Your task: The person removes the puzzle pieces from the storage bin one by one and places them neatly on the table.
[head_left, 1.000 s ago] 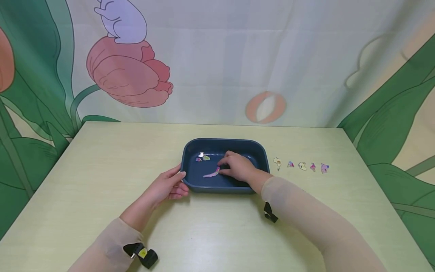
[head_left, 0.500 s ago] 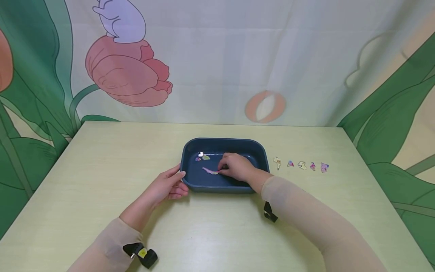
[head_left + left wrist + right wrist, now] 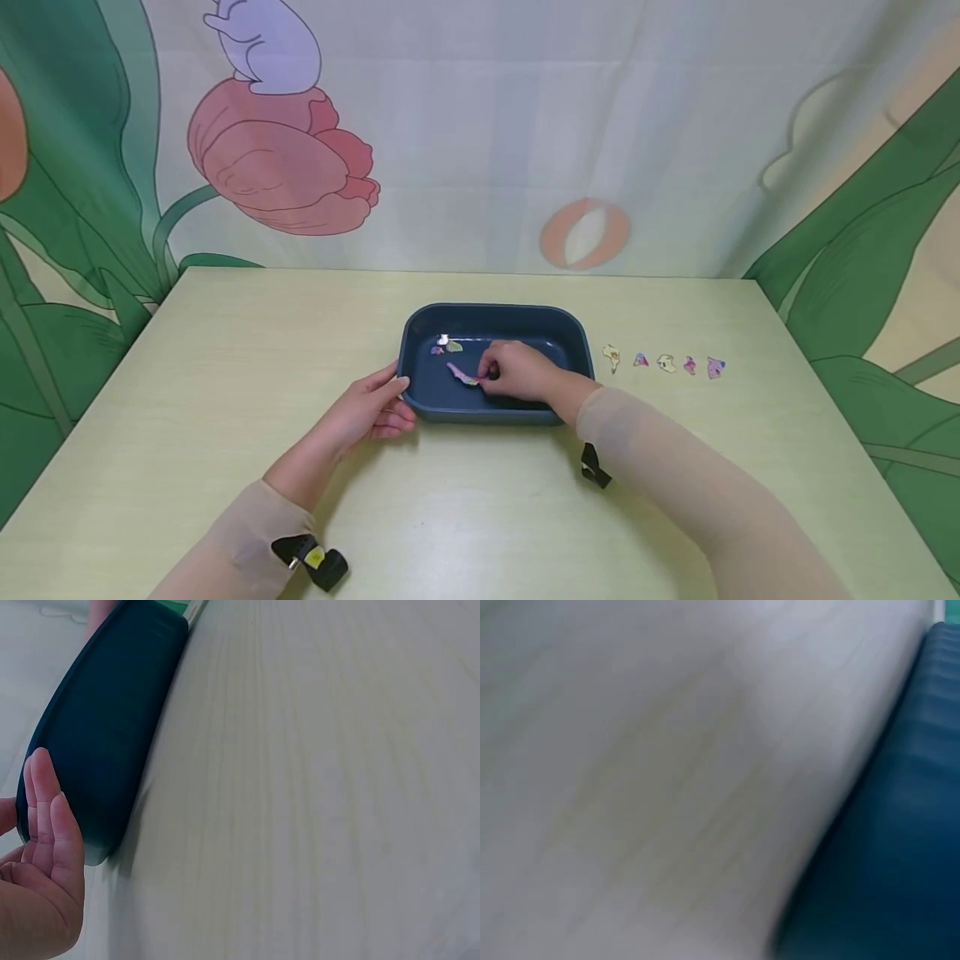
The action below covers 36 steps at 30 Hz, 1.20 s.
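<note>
A dark blue rectangular tray (image 3: 450, 412) stands on the table, its outer wall (image 3: 112, 705) large in the left wrist view. My left hand (image 3: 377, 407) holds its left end, thumb at the rim and fingers along the outside. Inside the tray my right hand (image 3: 519, 371) pinches one end of a long, thin, curved pink-purple sticker (image 3: 461, 374). The other end points left, low over the tray floor. Two small colourful stickers (image 3: 454, 346) lie in the tray's back left corner. From the right wrist camera only the tray's side (image 3: 900, 840) and the tabletop show; the right hand is hidden there.
Right of the tray several small cutout stickers (image 3: 666, 363) lie in a row on the pale wooden table (image 3: 480, 517). Behind the table's back edge hangs a printed curtain (image 3: 450, 150). Black wrist cameras (image 3: 311, 560) are strapped to both sleeves.
The free end of the long sticker has swung up and toward the back of the tray as my right fingers turned and curled in more. My left hand and the tray keep their places.
</note>
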Motion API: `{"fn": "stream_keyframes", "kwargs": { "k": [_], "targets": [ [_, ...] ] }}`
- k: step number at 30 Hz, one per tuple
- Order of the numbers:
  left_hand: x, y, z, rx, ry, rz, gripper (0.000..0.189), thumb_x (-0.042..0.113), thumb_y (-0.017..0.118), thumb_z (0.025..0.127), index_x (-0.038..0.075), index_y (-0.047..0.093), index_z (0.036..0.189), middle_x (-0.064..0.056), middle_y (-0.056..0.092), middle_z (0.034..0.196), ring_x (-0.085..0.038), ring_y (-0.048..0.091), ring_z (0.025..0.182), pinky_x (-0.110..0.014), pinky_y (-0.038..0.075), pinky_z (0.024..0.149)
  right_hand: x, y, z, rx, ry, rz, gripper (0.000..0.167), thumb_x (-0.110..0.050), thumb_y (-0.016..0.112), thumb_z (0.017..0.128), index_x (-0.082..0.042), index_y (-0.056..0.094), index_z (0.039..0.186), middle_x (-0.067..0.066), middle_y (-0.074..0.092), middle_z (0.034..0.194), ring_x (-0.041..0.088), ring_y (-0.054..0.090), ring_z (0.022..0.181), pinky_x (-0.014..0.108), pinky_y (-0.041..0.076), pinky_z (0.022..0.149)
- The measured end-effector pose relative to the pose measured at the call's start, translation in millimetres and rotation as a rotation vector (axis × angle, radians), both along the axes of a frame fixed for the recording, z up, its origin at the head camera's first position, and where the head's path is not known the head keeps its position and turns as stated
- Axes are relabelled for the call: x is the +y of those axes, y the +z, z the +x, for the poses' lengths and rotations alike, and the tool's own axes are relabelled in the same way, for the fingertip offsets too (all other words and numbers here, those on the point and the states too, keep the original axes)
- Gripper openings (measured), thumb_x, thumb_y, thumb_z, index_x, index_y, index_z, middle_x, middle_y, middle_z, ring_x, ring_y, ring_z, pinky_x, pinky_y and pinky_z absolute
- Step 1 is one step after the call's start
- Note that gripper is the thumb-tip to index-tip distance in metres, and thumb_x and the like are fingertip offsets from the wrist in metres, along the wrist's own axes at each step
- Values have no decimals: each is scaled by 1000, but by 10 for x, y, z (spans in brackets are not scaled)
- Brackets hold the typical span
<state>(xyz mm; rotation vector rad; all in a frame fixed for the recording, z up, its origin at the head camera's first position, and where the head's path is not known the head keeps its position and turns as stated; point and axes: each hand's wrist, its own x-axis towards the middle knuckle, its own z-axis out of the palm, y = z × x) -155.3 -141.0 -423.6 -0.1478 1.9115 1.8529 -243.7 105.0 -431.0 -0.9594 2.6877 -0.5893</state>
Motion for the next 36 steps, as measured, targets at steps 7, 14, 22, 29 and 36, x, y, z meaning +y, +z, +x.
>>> {"fn": "stream_keyframes", "kwargs": {
  "k": [7, 14, 22, 29, 36],
  "targets": [
    [18, -36, -8, 1, -3, 23, 58, 25, 45, 99, 14, 19, 150, -6, 63, 70, -14, 64, 61, -28, 53, 62, 65, 97, 50, 37, 27, -151, 5, -16, 72, 79, -14, 68, 81, -4, 54, 80, 11, 50, 71, 23, 45, 64],
    [9, -27, -10, 6, 2, 36, 58, 26, 45, 99, 14, 19, 150, -6, 63, 71, -14, 63, 61, -28, 53, 62, 146, 238, 91, 43, 35, -155, 6, -15, 72, 79, -15, 68, 83, -5, 53, 82, 10, 50, 72, 22, 45, 65],
    [2, -20, -9, -1, 9, 40, 58, 24, 44, 100, 13, 18, 150, -5, 62, 70, -14, 63, 61, -27, 53, 61, 321, 347, 102, 42, 54, -157, 5, -14, 71, 80, -14, 67, 82, -1, 56, 83, 12, 50, 71, 25, 45, 64],
    [-20, -25, -6, 0, 0, 38, 59, 25, 44, 100, 12, 17, 150, -5, 62, 70, -13, 63, 60, -26, 52, 60, 493, 398, 112, 34, 44, -161, 6, -13, 71, 80, -15, 66, 82, -1, 56, 82, 12, 48, 69, 26, 45, 64],
    [-11, -23, -11, -8, 8, 34, 58, 25, 45, 100, 13, 19, 150, -5, 62, 69, -13, 63, 60, -26, 52, 60, 671, 446, 125, 20, 30, -150, 5, -13, 71, 80, -14, 66, 83, 0, 55, 82, 12, 47, 70, 26, 44, 64]
  ]
}}
